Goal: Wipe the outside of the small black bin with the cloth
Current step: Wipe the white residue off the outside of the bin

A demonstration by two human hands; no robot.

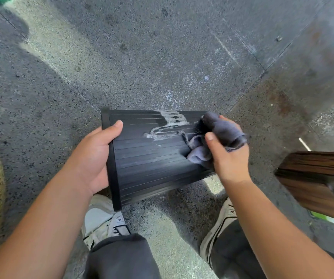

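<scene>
Left hand (pixel 93 156) grips rim end of small black bin (pixel 152 158), thumb over ribbed side, bin on its side btwn both hands above shoes (pixel 105 220). Right hand (pixel 229 156) bunches grey cloth (pixel 218 137), pressed on bin beside white suds (pixel 168 125). Shoe tongue tags: small mark, unreadable.

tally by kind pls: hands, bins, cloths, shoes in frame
Hands: 2, left gripping the bin's rim end, right holding the cloth
Bins: 1, small black bin, on its side, foam streak on the ribbed wall
Cloths: 1, grey cloth, bunched against the bin wall
Shoes: 2, left, right
Total: 6
</scene>
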